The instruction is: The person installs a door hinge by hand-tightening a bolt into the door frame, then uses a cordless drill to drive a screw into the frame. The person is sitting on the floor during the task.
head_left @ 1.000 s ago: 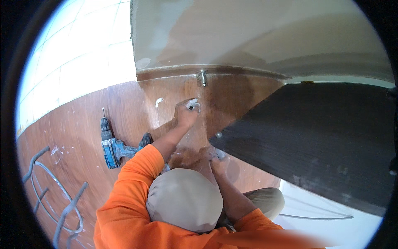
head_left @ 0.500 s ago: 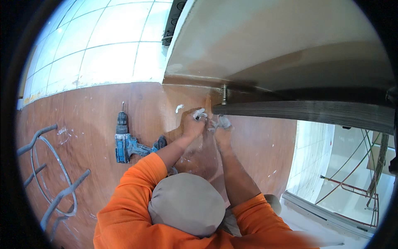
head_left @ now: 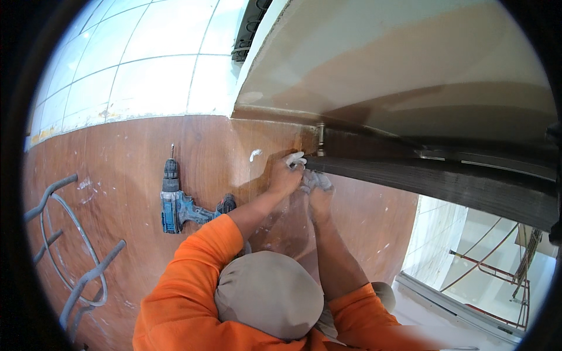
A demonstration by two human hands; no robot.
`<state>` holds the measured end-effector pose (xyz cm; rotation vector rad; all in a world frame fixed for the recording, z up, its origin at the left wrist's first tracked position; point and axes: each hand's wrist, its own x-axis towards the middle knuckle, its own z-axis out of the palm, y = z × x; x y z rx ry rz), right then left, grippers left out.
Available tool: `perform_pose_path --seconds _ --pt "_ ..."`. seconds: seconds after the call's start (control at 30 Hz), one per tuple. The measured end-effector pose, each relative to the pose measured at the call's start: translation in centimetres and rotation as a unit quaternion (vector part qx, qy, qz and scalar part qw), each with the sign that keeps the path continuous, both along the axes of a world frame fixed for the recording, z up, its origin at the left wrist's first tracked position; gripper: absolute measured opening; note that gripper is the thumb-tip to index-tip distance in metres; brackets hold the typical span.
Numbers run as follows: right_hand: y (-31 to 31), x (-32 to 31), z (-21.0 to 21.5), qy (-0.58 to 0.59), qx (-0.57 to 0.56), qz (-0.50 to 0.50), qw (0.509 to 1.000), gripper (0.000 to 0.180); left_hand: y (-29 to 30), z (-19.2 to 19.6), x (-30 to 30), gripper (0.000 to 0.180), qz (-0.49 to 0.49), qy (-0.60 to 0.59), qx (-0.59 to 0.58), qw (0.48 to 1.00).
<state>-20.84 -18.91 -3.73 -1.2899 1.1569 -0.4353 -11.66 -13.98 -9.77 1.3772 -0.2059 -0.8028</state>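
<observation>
My left hand [head_left: 285, 177], its fingertips covered in whitish material, is closed close to the end of a dark panel [head_left: 433, 178] with a ribbed edge. My right hand [head_left: 319, 198], its fingers whitish too, is curled just below and to the right of it. What the fingers hold, if anything, is too small to make out. Just above the panel's end stands a short metal pin [head_left: 321, 139], upright between the panel and the wall's base. Left of my arms a blue and black cordless drill [head_left: 186, 210] lies on the floor, its bit pointing away.
A pale wall [head_left: 374, 64] rises at the upper right over the brown wood-look floor [head_left: 117, 158]. White tiles [head_left: 158, 82] lie beyond the floor. Bent grey conduits [head_left: 93, 272] stick up at the left. A red metal frame [head_left: 497, 272] shows at the lower right.
The panel's right part has swung toward me, and a gap with bright slits shows behind it. Both hands have shifted slightly right, closer to the panel's end. The drill lies where it was.
</observation>
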Motion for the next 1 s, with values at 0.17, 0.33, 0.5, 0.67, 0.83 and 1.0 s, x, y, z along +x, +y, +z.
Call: perform_pose_path --seconds 0.17,0.33,0.5,0.67,0.83,1.0 --pt "-0.6 0.5 -0.7 -0.097 0.059 -0.018 0.993 0.033 0.1 1.6 2.3 0.032 0.001 0.044 0.021 0.999" --pt "-0.1 0.2 -0.1 -0.06 0.051 -0.027 0.997 0.033 -0.3 4.2 5.0 0.033 -0.068 0.109 0.034 0.991" --pt "-0.4 0.9 1.8 -0.049 0.075 0.004 0.996 0.034 -1.6 5.0 7.5 0.035 -0.184 0.027 0.093 0.978" --pt "-0.2 0.9 2.7 -0.076 0.106 -0.004 0.991 0.035 -3.9 3.1 8.7 0.034 -0.288 0.105 0.048 0.951" --pt "-0.9 -0.1 1.0 -0.108 0.117 -0.039 0.986 0.035 -4.6 2.5 8.6 0.029 -0.254 0.223 0.061 0.939" --pt "-1.0 -0.8 0.1 -0.107 0.113 -0.026 0.987 0.035 -4.2 1.5 8.9 0.027 -0.202 0.326 -0.023 0.923"
